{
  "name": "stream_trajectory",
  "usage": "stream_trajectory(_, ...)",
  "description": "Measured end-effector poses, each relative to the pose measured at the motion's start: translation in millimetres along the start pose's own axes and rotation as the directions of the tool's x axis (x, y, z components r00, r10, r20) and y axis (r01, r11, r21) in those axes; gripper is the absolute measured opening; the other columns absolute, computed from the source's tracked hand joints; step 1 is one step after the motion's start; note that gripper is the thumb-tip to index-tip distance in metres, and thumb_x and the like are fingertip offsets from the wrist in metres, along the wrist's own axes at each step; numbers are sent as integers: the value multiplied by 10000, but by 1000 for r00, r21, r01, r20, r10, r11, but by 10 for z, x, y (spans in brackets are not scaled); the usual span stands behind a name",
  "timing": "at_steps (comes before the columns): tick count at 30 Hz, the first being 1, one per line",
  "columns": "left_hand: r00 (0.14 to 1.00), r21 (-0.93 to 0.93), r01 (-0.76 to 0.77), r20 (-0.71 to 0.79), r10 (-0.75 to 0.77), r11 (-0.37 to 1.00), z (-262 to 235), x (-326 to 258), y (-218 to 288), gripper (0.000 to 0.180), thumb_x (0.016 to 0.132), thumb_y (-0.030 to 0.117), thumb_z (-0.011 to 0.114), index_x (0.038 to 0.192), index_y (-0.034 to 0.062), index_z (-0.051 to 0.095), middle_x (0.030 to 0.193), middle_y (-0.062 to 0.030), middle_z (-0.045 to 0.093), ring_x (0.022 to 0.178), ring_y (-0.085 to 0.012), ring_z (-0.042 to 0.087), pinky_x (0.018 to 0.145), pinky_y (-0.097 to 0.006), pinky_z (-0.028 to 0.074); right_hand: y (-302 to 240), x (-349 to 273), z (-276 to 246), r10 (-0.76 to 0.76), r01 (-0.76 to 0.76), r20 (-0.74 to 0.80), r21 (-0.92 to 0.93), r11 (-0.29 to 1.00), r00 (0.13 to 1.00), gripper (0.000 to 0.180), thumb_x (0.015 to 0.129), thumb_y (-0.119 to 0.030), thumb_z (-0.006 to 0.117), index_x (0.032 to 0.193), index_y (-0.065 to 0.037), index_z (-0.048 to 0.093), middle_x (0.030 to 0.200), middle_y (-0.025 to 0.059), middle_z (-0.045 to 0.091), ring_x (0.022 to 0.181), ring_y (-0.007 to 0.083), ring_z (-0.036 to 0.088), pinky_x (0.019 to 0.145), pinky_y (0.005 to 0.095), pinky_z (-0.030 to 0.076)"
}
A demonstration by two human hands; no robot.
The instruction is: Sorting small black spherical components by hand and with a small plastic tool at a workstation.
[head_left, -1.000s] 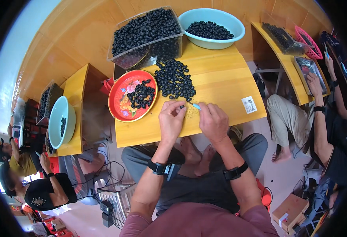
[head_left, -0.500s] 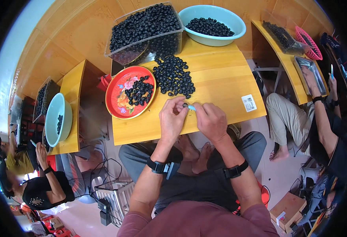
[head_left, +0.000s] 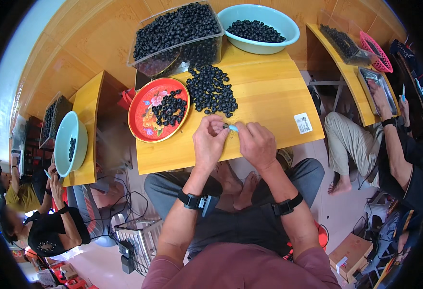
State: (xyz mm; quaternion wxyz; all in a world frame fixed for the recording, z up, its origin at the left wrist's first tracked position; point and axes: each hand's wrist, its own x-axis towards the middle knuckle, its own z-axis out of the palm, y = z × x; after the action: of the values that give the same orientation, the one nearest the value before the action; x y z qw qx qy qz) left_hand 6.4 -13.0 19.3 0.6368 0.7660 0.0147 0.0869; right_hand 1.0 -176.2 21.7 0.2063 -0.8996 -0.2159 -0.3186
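In front of me, just over the table's near edge, my left hand [head_left: 207, 143] pinches a small dark round bead-like piece [head_left: 226, 126] between thumb and fingers. My right hand [head_left: 258, 143] grips a small light-blue tool [head_left: 233, 128], its tip hidden against the piece. Beyond my hands lies a loose pile of round black bead-like pieces [head_left: 211, 91], shiny and about berry-sized. To the left of it is a red flowered tray [head_left: 134, 126] holding more of them.
A clear plastic bin [head_left: 177, 61] heaped with black pieces stands at the back, beside a light-blue basin [head_left: 264, 49] holding more. A white label [head_left: 303, 124] is stuck on the yellow table [head_left: 269, 91]. Co-workers sit at tables on both sides; a metal rack [head_left: 141, 243] stands lower left.
My hands stay together, the piece and tool turned only slightly. At left, a co-worker's second hand has come up to meet the one holding a tool.
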Motion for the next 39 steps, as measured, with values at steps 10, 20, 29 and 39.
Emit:
stream_trajectory(10,992,-175,-11,-128,-12,985,-37,-21,-85,270,888,-48,794,1028,10,570,953,-77,715,867,-114,703,806,-261,577,-15,9,8,93,-92,20,-50,994,995,157,850,-94,656,1000,-76,701,746,56,553,703,246,642,597,393,531)
stream_trajectory(20,986,-16,-100,-134,97,995,-75,-31,-107,160,887,-28,806,1038,1,761,991,-13,648,865,-78,645,793,-232,534,-60,6,37,87,-89,-28,-65,994,996,133,866,-92,651,989,-88,699,753,53,567,692,244,641,606,394,529)
stream_trajectory(29,921,275,-338,-99,377,900,-399,54,178,134,890,-8,759,1020,22,749,1028,-97,705,925,-189,688,823,-309,568,5,-47,59,96,-103,-66,-104,989,993,165,891,-101,662,1043,-82,723,744,59,546,667,256,611,590,400,505)
stream_trajectory(39,812,638,-560,299,501,528,-791,422,284,246,868,-11,714,1112,19,720,1116,-152,679,1070,-364,654,935,-438,546,-19,-3,5,118,-121,-58,-52,991,991,165,890,-100,674,1047,-71,713,769,64,554,720,254,626,626,407,520)
